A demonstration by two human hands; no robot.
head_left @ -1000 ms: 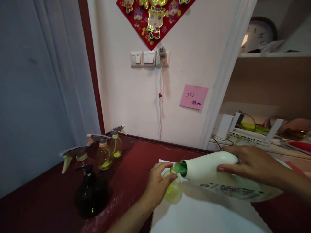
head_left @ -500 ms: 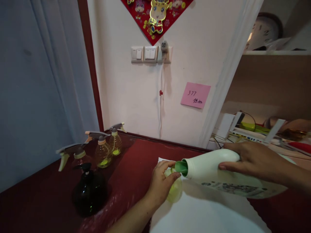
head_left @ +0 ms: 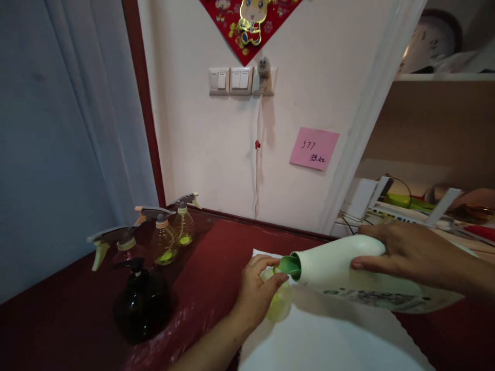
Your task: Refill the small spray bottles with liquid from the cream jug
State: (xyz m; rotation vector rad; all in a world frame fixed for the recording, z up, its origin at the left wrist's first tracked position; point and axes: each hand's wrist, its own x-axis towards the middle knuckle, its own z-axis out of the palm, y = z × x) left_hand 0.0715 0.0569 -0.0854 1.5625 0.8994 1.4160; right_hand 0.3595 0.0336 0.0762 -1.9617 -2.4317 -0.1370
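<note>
The small yellow bottle [head_left: 280,306] stands upright over the far left part of the white sheet [head_left: 320,342], your landmark here. Your left hand [head_left: 253,288] holds it at the neck, thumb on the near side and fingers curled over the far side, a grip that probably steadies the bottle while leaving its opening accessible. Your right hand [head_left: 406,252] is closed over the upper side of the pale jug [head_left: 344,265], which lies tilted above the white sheet with its body reaching beyond the right edge. The tilt seems meant to bring the green spout [head_left: 290,265] down to the bottle's neck; whether the two touch, or liquid is running, you cannot tell. The white sheet, spread on the red tabletop [head_left: 235,239], may serve to catch drips. Left of the white sheet, well apart from it, stand three spray bottles [head_left: 164,245] and, nearer you, a dark pump bottle [head_left: 141,312]; that spacing appears to leave both your hands room around the white sheet.
</note>
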